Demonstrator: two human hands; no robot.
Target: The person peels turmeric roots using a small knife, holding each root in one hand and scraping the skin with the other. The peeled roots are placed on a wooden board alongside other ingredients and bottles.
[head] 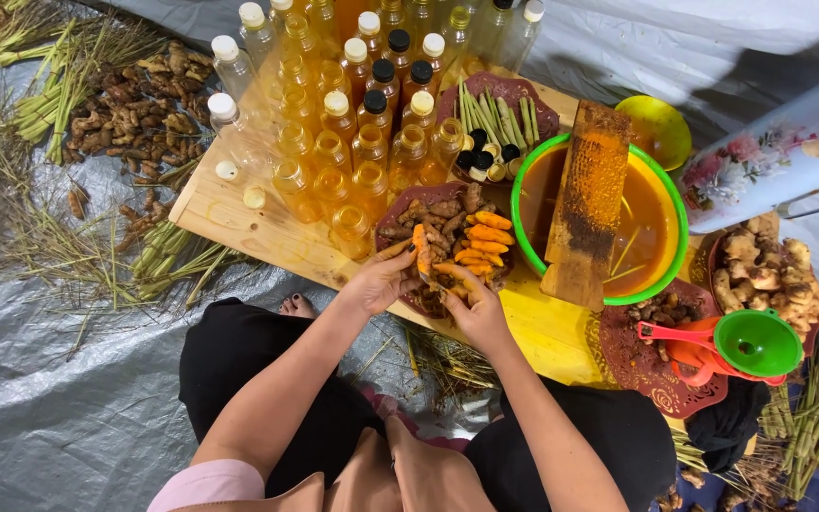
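Item: peeled turmeric root (421, 248), orange, slender. You are pinching it in your left hand (383, 278), fingers closed around its lower end, its tip pointing up over the near-left rim of the dark red patterned plate (408, 199).

Your right hand (475, 301) is curling just beside it, at the plate's near edge, fingers bent around something small; you cannot tell from this view what it is gripping.

On the plate: brown unpeeled roots (438, 220) lying at the far and left side, a pile of peeled orange pieces (485, 243) lying at the right, just beyond your right fingertips.

Carrier: a pale wooden board (239, 213), resting low on a grey plastic sheet (40, 379) spread over the ground.

Far-left part of the board: rows of clear bottles (353, 114) holding amber liquid, some capped white or black.

Right of the plate: a green-rimmed basin (665, 190) of orange liquid, a stained wooden grater (588, 204) leaning across it.

Far edge: a second dark red plate of cut lemongrass stalks (495, 114).

Near-right corner: a green funnel (758, 343) sitting in red scoops.

On the sheet to the left: loose ginger roots (135, 104) and lemongrass bundles (59, 85).
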